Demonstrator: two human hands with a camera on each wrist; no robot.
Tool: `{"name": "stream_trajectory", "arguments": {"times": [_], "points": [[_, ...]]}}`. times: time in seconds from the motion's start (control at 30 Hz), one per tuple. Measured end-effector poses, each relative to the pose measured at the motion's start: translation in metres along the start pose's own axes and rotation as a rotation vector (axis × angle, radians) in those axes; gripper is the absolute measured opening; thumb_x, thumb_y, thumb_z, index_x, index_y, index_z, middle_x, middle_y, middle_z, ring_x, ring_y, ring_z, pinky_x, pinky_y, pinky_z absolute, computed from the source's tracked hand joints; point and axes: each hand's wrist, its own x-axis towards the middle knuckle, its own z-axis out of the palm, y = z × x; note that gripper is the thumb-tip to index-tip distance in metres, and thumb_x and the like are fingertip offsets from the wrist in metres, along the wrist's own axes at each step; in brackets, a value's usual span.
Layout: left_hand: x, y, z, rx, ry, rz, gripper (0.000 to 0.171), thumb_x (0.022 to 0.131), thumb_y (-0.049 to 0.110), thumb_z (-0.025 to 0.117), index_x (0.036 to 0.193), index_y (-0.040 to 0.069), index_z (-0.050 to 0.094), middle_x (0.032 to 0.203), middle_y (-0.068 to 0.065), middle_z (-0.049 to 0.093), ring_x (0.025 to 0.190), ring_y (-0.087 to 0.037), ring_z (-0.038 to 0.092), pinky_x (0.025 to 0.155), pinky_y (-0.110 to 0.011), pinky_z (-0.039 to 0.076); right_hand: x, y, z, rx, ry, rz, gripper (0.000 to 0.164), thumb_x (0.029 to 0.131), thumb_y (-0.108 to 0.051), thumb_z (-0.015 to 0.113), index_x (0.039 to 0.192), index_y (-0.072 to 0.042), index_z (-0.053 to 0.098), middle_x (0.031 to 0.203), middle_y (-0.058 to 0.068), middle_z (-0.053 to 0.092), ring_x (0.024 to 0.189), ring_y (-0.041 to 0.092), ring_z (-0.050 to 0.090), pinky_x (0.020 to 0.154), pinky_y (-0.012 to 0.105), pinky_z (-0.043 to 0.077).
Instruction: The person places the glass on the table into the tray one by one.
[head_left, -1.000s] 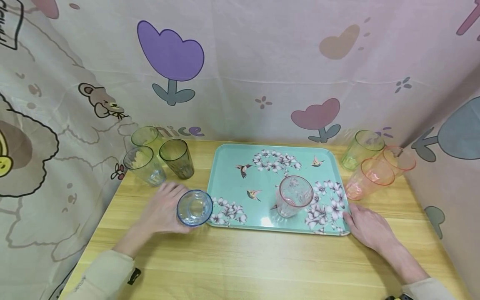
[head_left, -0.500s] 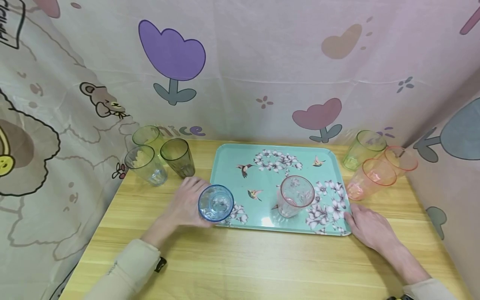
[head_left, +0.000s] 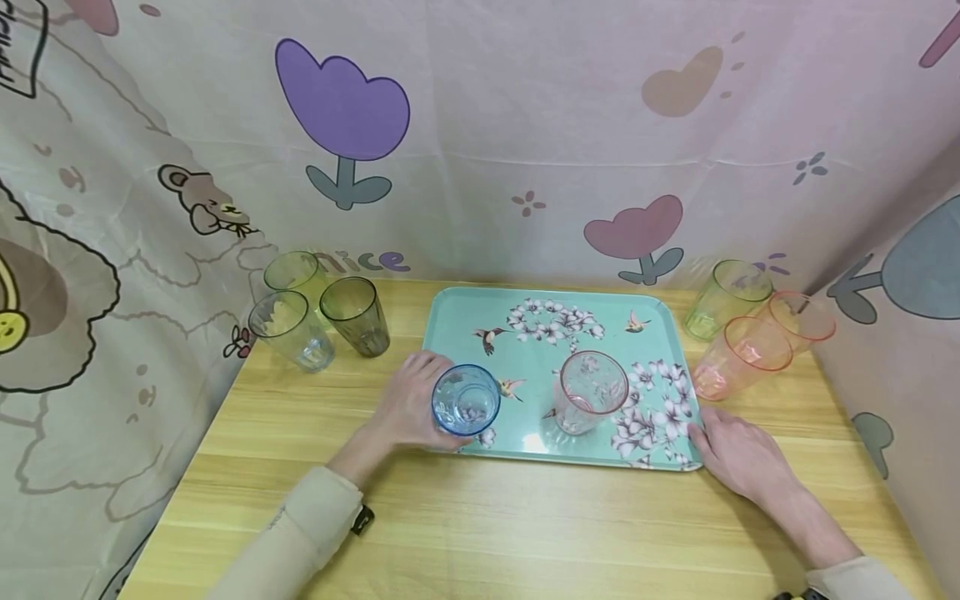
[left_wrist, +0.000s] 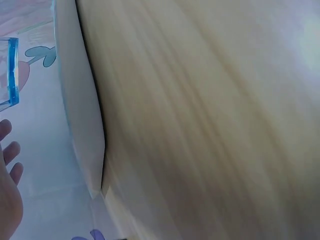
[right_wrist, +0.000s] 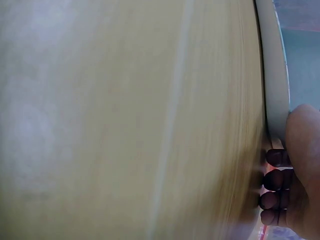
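My left hand (head_left: 416,406) grips a clear glass (head_left: 467,400) with a blue rim by its side, over the left front part of a turquoise tray (head_left: 457,308). In the left wrist view the blue-edged glass (left_wrist: 9,72) shows at the left border, off the tray's surface, with fingertips (left_wrist: 12,152) near it. A pink-rimmed glass (head_left: 591,392) stands upright on the tray, right of its middle. My right hand (head_left: 742,454) rests at the tray's front right corner. Its thumb touches the rim, and its fingers reach down beside the tray (right_wrist: 277,75) in the right wrist view.
Left of the tray stand a dark green glass (head_left: 356,317), a clear bluish glass (head_left: 294,333) and a yellow-green glass (head_left: 291,271). To its right are a green glass (head_left: 726,300) and two pinkish-orange glasses (head_left: 738,358). A printed cloth (head_left: 480,167) hangs behind the wooden table (head_left: 510,533).
My left hand has carried the blue-rimmed glass to the right, from beside the tray's left edge to over the tray. The right hand and the pink-rimmed glass stay in place.
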Motion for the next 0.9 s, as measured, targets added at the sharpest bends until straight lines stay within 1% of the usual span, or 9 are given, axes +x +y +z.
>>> {"name": "stream_trajectory", "arguments": {"times": [0.17,0.3,0.4,0.53,0.63,0.8,0.9], "points": [[0.005,0.005,0.010,-0.009,-0.018,-0.037,0.098,0.046,0.066,0.094,0.120,0.009,0.065,0.108,-0.005,0.071,0.104,-0.023,0.061,0.095,-0.046,0.054,0.000,0.000,0.000,-0.006,0.001,-0.002,0.020,0.104,-0.023,0.059,0.091,-0.008,0.056,0.077,0.007,0.060,0.075,0.037,0.069,0.064,0.054,0.050],[0.008,0.008,0.018,-0.025,-0.036,-0.050,0.097,0.048,0.068,0.092,0.119,0.009,0.064,0.107,-0.004,0.070,0.104,-0.023,0.060,0.094,-0.044,0.053,0.001,-0.001,-0.001,-0.013,-0.004,-0.003,0.021,0.104,-0.023,0.059,0.089,-0.008,0.055,0.076,0.006,0.059,0.073,0.036,0.067,0.065,0.053,0.050],[0.009,0.009,0.023,-0.026,-0.038,-0.049,0.095,0.049,0.068,0.091,0.118,0.009,0.064,0.106,-0.004,0.070,0.103,-0.021,0.060,0.093,-0.042,0.052,0.000,-0.001,0.000,-0.032,0.013,-0.018,0.022,0.103,-0.023,0.060,0.088,-0.008,0.055,0.076,0.007,0.058,0.075,0.036,0.067,0.069,0.055,0.050],[0.011,0.011,0.026,-0.032,-0.038,-0.049,0.094,0.050,0.067,0.091,0.118,0.009,0.064,0.105,-0.004,0.070,0.101,-0.021,0.059,0.092,-0.041,0.052,0.000,0.000,0.002,-0.066,0.045,-0.037,0.021,0.102,-0.022,0.062,0.090,-0.005,0.059,0.082,0.012,0.060,0.082,0.040,0.066,0.075,0.058,0.049],[0.012,0.013,0.025,-0.041,-0.053,-0.061,0.093,0.051,0.067,0.090,0.119,0.008,0.064,0.105,-0.004,0.070,0.101,-0.020,0.059,0.092,-0.041,0.052,0.000,0.000,0.003,-0.088,0.047,-0.030,0.023,0.101,-0.024,0.062,0.094,-0.002,0.062,0.087,0.016,0.062,0.087,0.043,0.066,0.077,0.059,0.048],[0.013,0.017,0.024,-0.068,-0.086,-0.105,0.093,0.056,0.068,0.089,0.122,0.008,0.063,0.108,-0.005,0.069,0.103,-0.021,0.058,0.092,-0.041,0.052,0.000,-0.002,0.002,-0.128,0.039,-0.007,0.027,0.102,-0.028,0.060,0.098,-0.002,0.064,0.094,0.018,0.064,0.095,0.046,0.065,0.081,0.059,0.046],[0.014,0.019,0.024,-0.086,-0.112,-0.132,0.094,0.057,0.068,0.088,0.124,0.008,0.063,0.111,-0.005,0.068,0.104,-0.021,0.058,0.094,-0.041,0.052,0.000,-0.002,0.001,-0.155,0.042,-0.007,0.027,0.102,-0.029,0.060,0.098,-0.003,0.065,0.094,0.017,0.064,0.098,0.044,0.064,0.081,0.058,0.044]]}}
